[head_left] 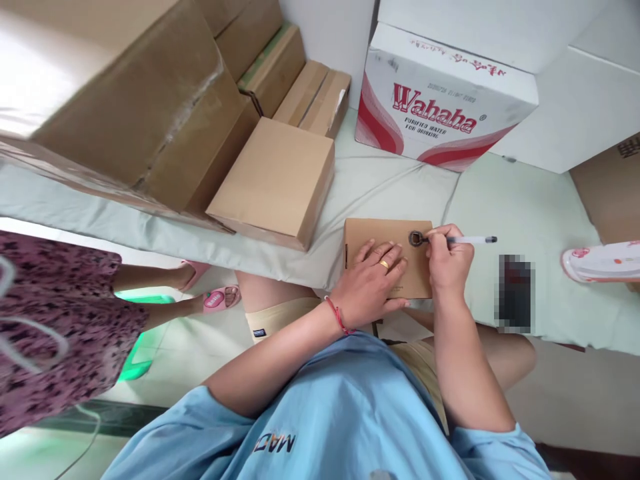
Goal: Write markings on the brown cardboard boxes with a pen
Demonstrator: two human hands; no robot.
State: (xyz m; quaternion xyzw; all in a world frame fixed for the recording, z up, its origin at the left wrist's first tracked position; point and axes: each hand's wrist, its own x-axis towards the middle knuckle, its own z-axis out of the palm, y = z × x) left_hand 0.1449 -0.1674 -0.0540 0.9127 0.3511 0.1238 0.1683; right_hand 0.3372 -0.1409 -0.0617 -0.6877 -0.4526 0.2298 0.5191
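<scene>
A small brown cardboard box [356,235] lies flat at the edge of the covered surface, close to my body. My left hand [373,277] rests on its top, fingers stretched out, with a ring on one finger. In my right hand [450,260] is a pen [473,239] with a clear barrel and a dark end, its tip side pointing left. That tip meets a dark round mark [415,238] near the box's upper right corner. Whether the mark is drawn or a separate ring, I cannot tell.
Several brown cartons [275,177] are stacked to the left. Behind stands a white and red Wahaha water carton [435,107]. A blurred dark object [515,293] and a white-pink item [603,261] lie to the right. Another person's legs [165,280] and a green stool [137,360] are at left.
</scene>
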